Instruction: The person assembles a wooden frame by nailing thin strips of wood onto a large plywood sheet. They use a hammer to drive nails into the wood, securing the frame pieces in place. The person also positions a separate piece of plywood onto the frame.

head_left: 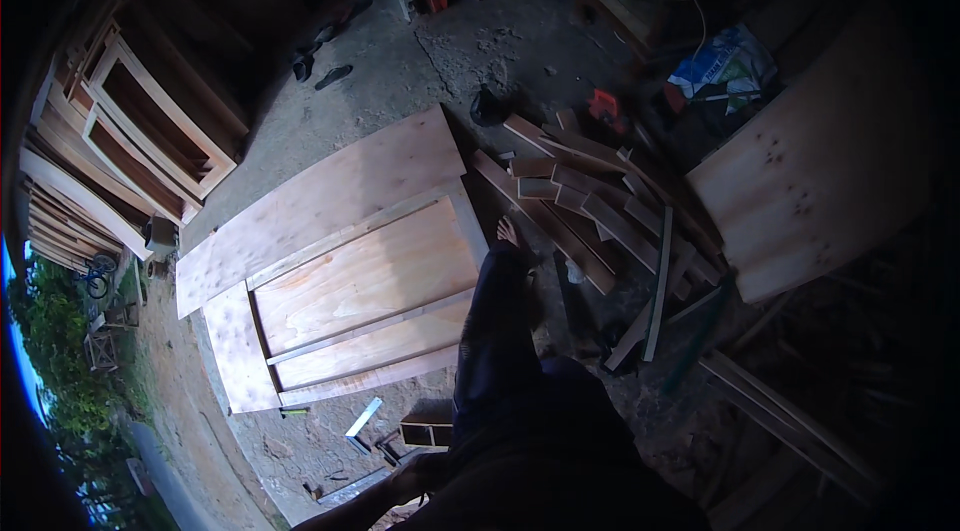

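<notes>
At the lower edge my left arm reaches in, and my left hand (pixel 425 474) is a dark shape close against my body. Its fingers are lost in shadow, so whether it holds anything cannot be made out. Nearest to it are a small wooden box-like piece (pixel 426 434) and some dark tools on the ground. My right hand does not show. In front of my leg, a wooden panel framed with strips (pixel 370 281) lies flat over a larger plywood sheet (pixel 330 193). My bare foot (pixel 508 232) stands beside the panel's right end.
A heap of cut boards (pixel 600 196) lies right of my foot, with another plywood sheet (pixel 800 181) beyond. Wooden frames (pixel 160 121) lean at the left. Sandals (pixel 333 78), a red tool (pixel 605 106) and a blue-white bag (pixel 722 66) lie farther off. A light-coloured strip (pixel 364 417) sits near the panel.
</notes>
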Demonstrator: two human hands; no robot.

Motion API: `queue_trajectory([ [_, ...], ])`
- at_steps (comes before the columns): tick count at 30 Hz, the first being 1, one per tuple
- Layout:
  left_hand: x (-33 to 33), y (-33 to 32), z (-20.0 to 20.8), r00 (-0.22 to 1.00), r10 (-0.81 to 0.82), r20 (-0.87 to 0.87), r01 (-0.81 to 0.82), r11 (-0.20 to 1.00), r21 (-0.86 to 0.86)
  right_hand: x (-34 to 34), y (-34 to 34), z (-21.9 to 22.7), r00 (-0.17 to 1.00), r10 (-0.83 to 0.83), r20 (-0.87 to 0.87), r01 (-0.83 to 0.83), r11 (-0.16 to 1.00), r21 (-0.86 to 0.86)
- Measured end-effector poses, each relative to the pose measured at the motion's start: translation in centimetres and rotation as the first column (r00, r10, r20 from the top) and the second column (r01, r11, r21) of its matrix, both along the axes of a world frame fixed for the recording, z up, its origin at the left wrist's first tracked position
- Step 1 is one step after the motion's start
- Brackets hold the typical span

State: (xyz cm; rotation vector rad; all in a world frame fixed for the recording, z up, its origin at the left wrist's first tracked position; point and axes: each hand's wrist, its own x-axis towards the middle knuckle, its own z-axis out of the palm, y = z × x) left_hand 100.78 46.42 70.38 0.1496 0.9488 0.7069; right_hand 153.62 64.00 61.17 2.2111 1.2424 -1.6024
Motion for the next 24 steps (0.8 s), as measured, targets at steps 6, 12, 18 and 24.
queue_trajectory([
  [6, -2.1, 10.4, -5.1, 0.998, -0.07, -0.002, 0.07, 0.997, 0.016, -1.5, 12.2, -2.8, 0.94, 0.342, -0.015, -0.341, 0.933, -0.118],
  [12, -4.9, 23.9, -10.3, 0.999, -0.001, -0.052, -0.004, 0.995, -0.1, -13.9, 36.7, -6.3, 0.309, 0.949, -0.06, -0.934, 0.315, 0.169],
  [18, -9.5, 34.3, -14.4, 0.976, 0.106, -0.191, -0.165, 0.929, -0.33, -40.9, 64.3, -25.6, 0.73, 0.633, -0.257, -0.466, 0.736, 0.491],
  [24, -13.3, 39.6, -17.1, 0.899, 0.173, -0.403, -0.383, 0.757, -0.529, -66.1, 81.9, -36.3, 0.618, -0.335, -0.712, 0.339, 0.93, -0.143],
])
